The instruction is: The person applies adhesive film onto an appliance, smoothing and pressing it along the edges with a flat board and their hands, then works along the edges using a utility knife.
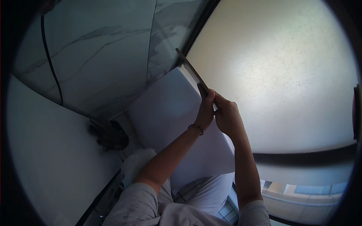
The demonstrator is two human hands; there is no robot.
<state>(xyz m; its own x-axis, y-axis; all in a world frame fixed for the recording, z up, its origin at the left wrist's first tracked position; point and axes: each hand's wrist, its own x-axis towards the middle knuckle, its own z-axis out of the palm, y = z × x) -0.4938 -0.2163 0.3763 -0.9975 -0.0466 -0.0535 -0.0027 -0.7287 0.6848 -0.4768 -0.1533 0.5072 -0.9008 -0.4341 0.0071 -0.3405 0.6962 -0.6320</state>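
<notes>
A long, thin dark strip (191, 69) slants across the upper middle, its far end pointing toward the marble-patterned wall. My left hand (205, 111), with a bracelet at the wrist, is closed around its near part. My right hand (227, 116) grips the same strip just beside the left, the two hands touching or nearly so. Beneath my hands stands a large smooth white panel or box (164, 101), whose right edge runs under the strip. Whether the strip is attached to it I cannot tell. My palms hide the strip's near end.
A frosted window pane (279, 75) in a dark frame lies right of my hands. Marble-patterned wall tiles (102, 45) rise behind, with a black cable (51, 64) hanging down. A dark object (111, 135) sits on the floor, left, near a white surface (49, 154). Translucent plastic (136, 164) lies by my left arm.
</notes>
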